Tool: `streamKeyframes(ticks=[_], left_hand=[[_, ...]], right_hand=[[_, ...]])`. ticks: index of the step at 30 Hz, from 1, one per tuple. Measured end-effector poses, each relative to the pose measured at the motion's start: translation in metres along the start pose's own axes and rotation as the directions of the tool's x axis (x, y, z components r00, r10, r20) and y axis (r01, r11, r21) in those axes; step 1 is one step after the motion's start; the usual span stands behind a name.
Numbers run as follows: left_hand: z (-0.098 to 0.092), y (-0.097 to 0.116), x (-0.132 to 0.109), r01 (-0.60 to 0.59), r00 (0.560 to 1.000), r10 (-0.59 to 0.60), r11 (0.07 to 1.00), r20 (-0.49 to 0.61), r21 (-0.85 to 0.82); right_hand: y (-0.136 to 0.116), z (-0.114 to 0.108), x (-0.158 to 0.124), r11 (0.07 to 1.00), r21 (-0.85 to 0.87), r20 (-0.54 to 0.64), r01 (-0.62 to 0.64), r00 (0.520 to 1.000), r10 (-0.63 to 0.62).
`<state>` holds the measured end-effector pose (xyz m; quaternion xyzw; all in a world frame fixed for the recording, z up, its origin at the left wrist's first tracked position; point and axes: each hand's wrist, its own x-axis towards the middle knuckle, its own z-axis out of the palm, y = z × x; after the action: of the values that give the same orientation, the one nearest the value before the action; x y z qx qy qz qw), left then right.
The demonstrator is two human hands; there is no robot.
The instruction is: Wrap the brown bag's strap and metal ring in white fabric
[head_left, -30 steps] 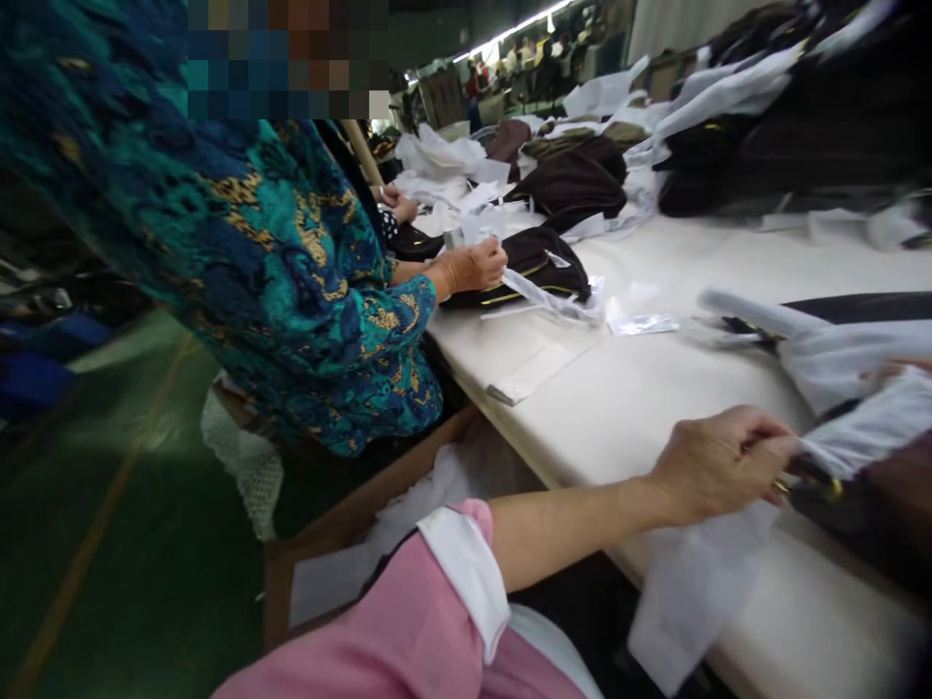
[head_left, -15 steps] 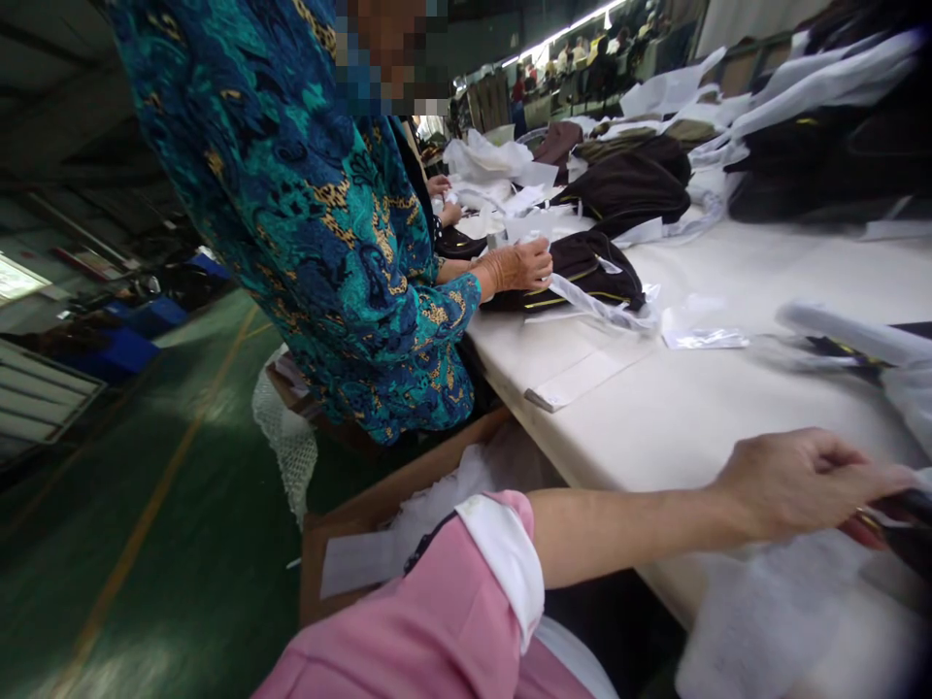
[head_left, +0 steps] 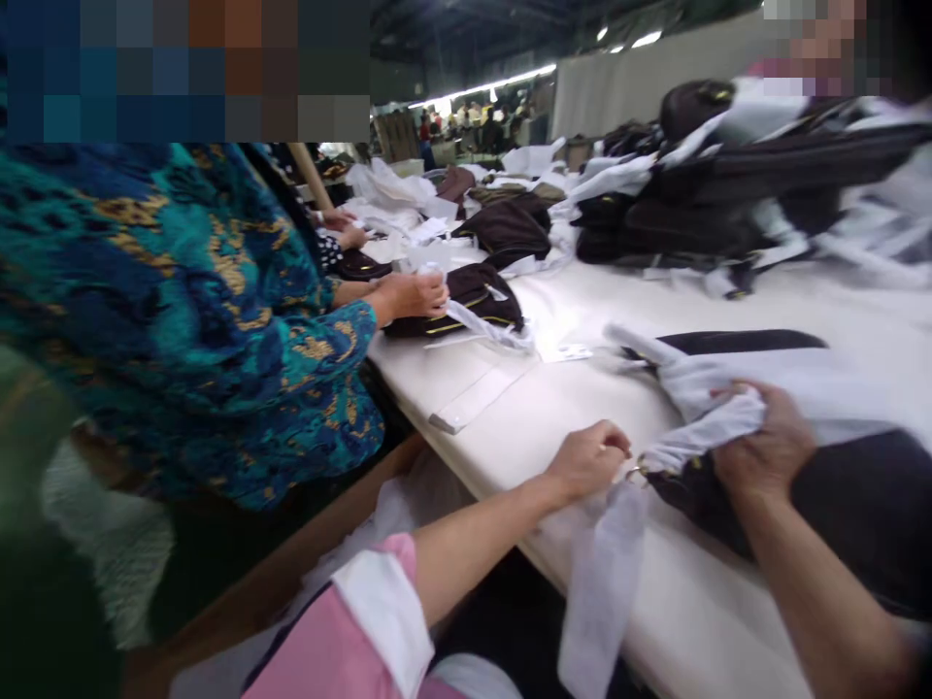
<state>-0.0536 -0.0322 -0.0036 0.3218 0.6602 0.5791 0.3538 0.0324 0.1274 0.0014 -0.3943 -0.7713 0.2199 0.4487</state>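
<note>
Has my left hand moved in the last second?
Yes. The left hand has drawn back leftward, closer to the flat white paper strip.

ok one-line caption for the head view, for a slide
Left hand and right hand grip white wrapping on a dark bag at a long table, beside a co-worker's sleeve.

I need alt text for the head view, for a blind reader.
The person's left hand and right hand grip white paper over a dark bag on a white table. A co-worker's hand touches another bag.
</note>
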Motion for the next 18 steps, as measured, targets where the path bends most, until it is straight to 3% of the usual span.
streamKeyframes(ticks=[4,9,12,14,18], left_hand=[[0.007,0.015,0.018,0.039,0.982,-0.003,0.981,0.188,-0.19],[0.034,0.018,0.002,0.171,0.931,-0.062,0.945,0.36,-0.279],[0.043,0.014,-0.003,0.255,0.909,-0.115,0.914,0.4,-0.317],[0.047,0.015,0.0,0.299,0.931,-0.19,0.888,0.312,-0.351],[0.054,0.028,0.003,0.376,0.91,-0.265,0.851,0.319,-0.367]], right_hand=[[0.005,0.002,0.006,0.999,0.041,-0.02,0.016,1.0,-0.015],[0.002,-0.001,0.005,0.998,0.048,-0.03,-0.038,0.999,0.039],[0.009,-0.004,0.011,0.997,-0.002,-0.011,-0.074,0.997,0.074],[0.018,-0.003,0.017,0.996,-0.036,0.001,-0.083,0.997,0.084],[0.021,-0.004,0.021,0.996,-0.062,0.044,-0.058,0.997,0.061]])
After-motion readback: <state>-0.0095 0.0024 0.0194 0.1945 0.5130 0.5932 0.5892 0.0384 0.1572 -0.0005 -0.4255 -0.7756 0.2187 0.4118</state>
